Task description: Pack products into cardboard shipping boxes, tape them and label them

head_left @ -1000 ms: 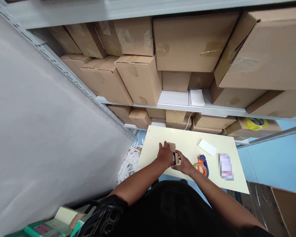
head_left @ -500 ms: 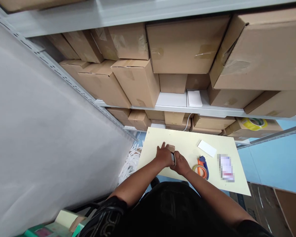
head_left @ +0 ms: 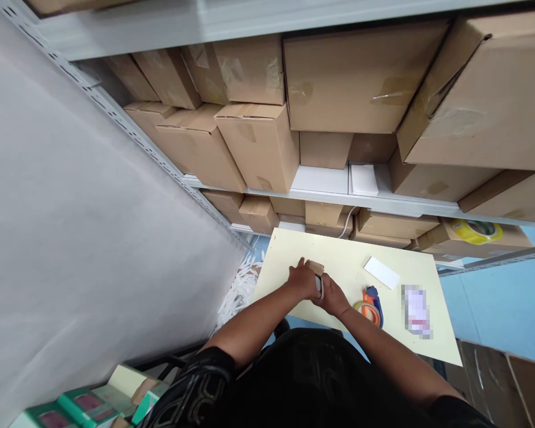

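Both my hands are on a small cardboard box (head_left: 316, 267) over the pale yellow tabletop (head_left: 289, 246). A brown flap stands up at its far side, and a greyish part shows in the gap between my hands. My left hand (head_left: 302, 282) grips it from the left and partly covers it. On the near right side, my right hand (head_left: 332, 296) is closed around its edge. What lies inside the box I cannot make out. To the right of my right hand sits an orange and blue tape dispenser (head_left: 373, 306) with a tape roll.
A white flat box (head_left: 382, 273) and a blurred-out item (head_left: 417, 311) lie on the table's right part. Shelves of cardboard boxes (head_left: 258, 145) rise behind it, with a yellow tape roll (head_left: 477, 231) on one. Paper strips (head_left: 238, 294) are heaped left of the table, beside a pale wall (head_left: 93, 238).
The view has shifted slightly, so the shelves and table appear further right. My hands keep their hold on the small box with hardly any change in pose.
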{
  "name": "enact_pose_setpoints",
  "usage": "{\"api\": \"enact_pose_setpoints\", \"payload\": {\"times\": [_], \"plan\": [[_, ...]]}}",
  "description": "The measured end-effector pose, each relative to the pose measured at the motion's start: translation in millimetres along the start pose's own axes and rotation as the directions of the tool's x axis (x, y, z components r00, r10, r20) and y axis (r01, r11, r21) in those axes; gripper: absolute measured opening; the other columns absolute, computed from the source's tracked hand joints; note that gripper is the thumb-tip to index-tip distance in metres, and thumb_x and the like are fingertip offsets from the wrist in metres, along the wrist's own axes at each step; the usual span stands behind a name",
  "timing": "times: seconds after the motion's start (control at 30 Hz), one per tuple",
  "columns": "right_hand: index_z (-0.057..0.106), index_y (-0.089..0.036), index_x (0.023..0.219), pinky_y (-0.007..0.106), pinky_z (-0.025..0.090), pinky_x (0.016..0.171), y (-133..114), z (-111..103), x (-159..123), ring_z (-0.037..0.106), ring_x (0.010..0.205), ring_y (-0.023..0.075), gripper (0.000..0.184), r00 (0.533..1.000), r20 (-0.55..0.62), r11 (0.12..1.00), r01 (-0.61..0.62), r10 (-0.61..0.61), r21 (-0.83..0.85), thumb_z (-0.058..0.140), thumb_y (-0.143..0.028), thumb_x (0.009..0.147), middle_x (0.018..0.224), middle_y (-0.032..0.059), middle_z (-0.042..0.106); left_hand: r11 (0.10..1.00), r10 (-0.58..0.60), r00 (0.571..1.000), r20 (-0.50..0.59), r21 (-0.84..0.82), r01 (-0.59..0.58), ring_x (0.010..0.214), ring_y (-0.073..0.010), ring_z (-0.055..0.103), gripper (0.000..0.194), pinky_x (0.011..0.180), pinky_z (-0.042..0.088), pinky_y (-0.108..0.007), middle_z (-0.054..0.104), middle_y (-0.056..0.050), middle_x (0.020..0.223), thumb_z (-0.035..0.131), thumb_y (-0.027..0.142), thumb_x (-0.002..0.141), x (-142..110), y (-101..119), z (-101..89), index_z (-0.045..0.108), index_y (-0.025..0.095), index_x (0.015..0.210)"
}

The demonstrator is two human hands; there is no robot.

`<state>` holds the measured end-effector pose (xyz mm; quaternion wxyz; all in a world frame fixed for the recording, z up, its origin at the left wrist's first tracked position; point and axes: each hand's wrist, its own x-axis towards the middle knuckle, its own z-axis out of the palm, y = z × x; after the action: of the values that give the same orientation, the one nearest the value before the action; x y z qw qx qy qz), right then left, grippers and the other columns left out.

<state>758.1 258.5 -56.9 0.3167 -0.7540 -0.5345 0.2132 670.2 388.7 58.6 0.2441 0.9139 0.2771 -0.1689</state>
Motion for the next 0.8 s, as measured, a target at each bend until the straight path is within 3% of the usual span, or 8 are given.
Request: {"api": "enact_pose_setpoints", "payload": {"times": [0.13,0.23,0.33,0.47,0.53,0.63,0.73,0.8], "plan": [[0.05,-0.02,0.12,0.046,0.055,0.092,10.0,-3.8,-2.3,0.065,0.106,0.0316,0.051,0.999,-0.024,0.999,-0.048,0.047,-0.005,0.071,-0.031,0.075,0.111,0.0115,0.063,0.998,0.005,0.996,-0.091,-0.066,-0.011,0.153,-0.0519,0.022,0.074,0.119,0.024,-0.069,0.046,-0.02,0.159,0.087,0.04,0.056,-9.4,0.8,-17.5,0.07,0.02,0.125],[0.049,-0.021,0.122,0.046,0.054,0.093,19.2,-5.2,-6.2,0.067,0.105,0.0315,0.054,0.991,-0.039,0.992,-0.127,0.127,-0.004,0.073,-0.036,0.075,0.112,0.011,0.065,0.978,0.009,0.981,-0.196,-0.203,-0.05,0.145,-0.0476,0.039,0.063,0.117,0.037,-0.055,0.057,-0.019,0.147,0.088,0.048,0.057,-17.8,-5.2,-42.6,0.073,0.018,0.11],[0.046,-0.02,0.129,0.045,0.054,0.093,20.9,-6.8,-3.6,0.068,0.108,0.0324,0.064,0.984,-0.048,0.985,-0.168,0.17,0.045,0.075,-0.04,0.075,0.118,0.0135,0.066,0.932,-0.027,0.943,-0.331,-0.35,-0.096,0.117,-0.0371,0.064,0.05,0.104,0.05,-0.042,0.067,-0.014,0.124,0.087,0.044,0.059,-33.6,-20.9,-71.7,0.072,0.019,0.101],[0.043,-0.022,0.135,0.045,0.054,0.093,12.7,-11.8,12.9,0.068,0.109,0.0316,0.073,0.971,-0.033,0.962,-0.23,0.237,0.145,0.077,-0.046,0.075,0.123,0.0126,0.067,0.84,-0.103,0.908,-0.406,-0.524,-0.139,0.102,-0.0279,0.065,0.034,0.095,0.054,-0.038,0.068,-0.007,0.108,0.079,0.03,0.064,-60.7,-52.1,-96.4,0.07,0.021,0.096],[0.042,-0.022,0.137,0.046,0.054,0.093,10.0,-14.4,22.0,0.069,0.109,0.032,0.078,0.964,-0.001,0.95,-0.262,0.266,0.172,0.079,-0.047,0.074,0.123,0.0123,0.067,0.651,-0.196,0.923,-0.333,-0.748,-0.131,0.097,-0.025,0.065,0.036,0.089,0.057,-0.038,0.068,-0.005,0.101,0.073,0.028,0.067,-71.3,-66.3,-93.6,0.067,0.02,0.102],[0.041,-0.022,0.142,0.048,0.054,0.095,12.5,-16.0,30.0,0.069,0.11,0.0341,0.087,0.959,0.027,0.938,-0.281,0.281,0.205,0.083,-0.047,0.07,0.125,0.0139,0.067,0.164,-0.239,0.95,-0.198,-0.973,-0.162,0.098,-0.0236,0.066,0.039,0.087,0.059,-0.038,0.07,-0.005,0.105,0.069,0.026,0.068,-80.5,-79.9,-70.9,0.064,0.018,0.107],[0.037,-0.023,0.147,0.052,0.053,0.101,19.4,-17.3,28.0,0.066,0.119,0.0357,0.098,0.971,0.011,0.936,-0.234,0.24,0.264,0.086,-0.049,0.066,0.134,0.0153,0.064,-0.233,-0.234,0.955,-0.181,-0.943,-0.236,0.105,-0.0241,0.066,0.042,0.093,0.058,-0.04,0.069,-0.007,0.115,0.073,0.022,0.068,-84.0,-84.1,-42.0,0.061,0.02,0.108],[0.031,-0.024,0.153,0.055,0.05,0.107,22.2,-22.1,20.9,0.059,0.131,0.037,0.108,0.98,-0.011,0.936,-0.187,0.199,0.297,0.087,-0.052,0.064,0.144,0.0175,0.058,-0.397,-0.231,0.956,-0.182,-0.879,-0.264,0.104,-0.0232,0.067,0.042,0.095,0.059,-0.041,0.069,-0.005,0.115,0.074,0.022,0.07,-85.3,-84.3,-27.5,0.06,0.022,0.11]]}}
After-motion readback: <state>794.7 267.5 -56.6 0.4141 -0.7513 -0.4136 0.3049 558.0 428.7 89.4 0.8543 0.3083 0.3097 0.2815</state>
